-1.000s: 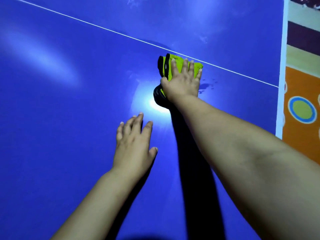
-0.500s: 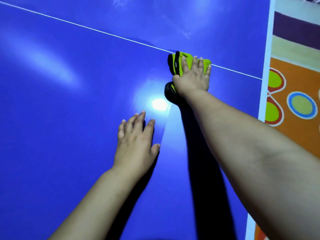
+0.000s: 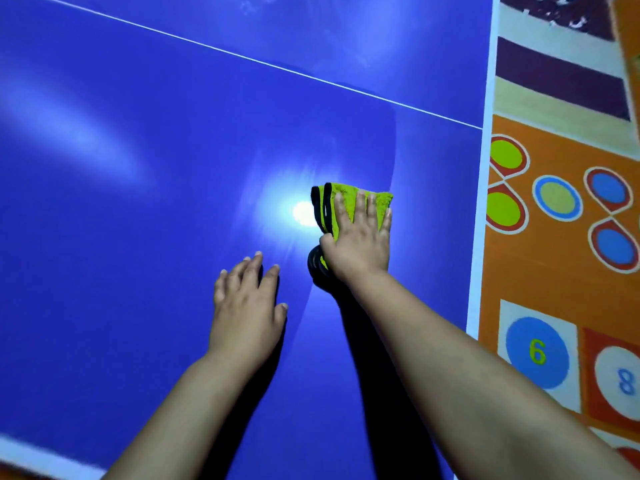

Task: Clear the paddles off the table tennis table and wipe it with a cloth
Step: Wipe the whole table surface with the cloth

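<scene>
The right hand (image 3: 358, 242) presses straight fingers flat on a folded lime-green cloth (image 3: 349, 202) with black edging, right of centre on the blue table (image 3: 138, 237). The left hand (image 3: 247, 306) rests flat, fingers released.

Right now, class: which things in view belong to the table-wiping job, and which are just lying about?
Belongs to the job: blue table; green cloth; right hand, pressing the cloth; left hand, flat on the table.

Just there: patterned floor with coloured circles and numbers. No paddles show.
</scene>
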{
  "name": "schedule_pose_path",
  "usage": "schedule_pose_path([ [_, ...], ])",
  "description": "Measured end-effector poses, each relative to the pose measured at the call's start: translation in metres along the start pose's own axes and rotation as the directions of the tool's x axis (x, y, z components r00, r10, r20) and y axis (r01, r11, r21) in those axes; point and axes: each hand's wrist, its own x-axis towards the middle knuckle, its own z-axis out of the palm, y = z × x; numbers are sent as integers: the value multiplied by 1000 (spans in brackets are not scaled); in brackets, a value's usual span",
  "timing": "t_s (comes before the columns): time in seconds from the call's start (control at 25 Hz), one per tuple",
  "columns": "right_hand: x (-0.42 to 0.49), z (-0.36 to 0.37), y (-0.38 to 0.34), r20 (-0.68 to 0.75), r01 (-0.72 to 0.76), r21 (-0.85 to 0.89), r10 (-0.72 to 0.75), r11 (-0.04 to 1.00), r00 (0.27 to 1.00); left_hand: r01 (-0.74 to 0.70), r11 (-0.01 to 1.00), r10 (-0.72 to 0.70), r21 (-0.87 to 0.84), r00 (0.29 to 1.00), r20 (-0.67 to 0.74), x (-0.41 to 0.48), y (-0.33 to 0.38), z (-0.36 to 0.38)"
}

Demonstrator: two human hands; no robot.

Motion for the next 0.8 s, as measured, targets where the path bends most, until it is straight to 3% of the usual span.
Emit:
schedule_pose_path([
  [0.36,-199,47,-54,64,106,-65,-102,992,993,104,995,-104,0,994,25,-146,-64,-19],
  [0.52,-273,65,-72,19,151,-81,-150,985,989,113,993,-113,15,993,26,-191,-73,-33],
  [0.8,-344,59,-28,139,344,-96,-330,934,934,54,997,-56,48,998,34,-223,-63,-55],
])
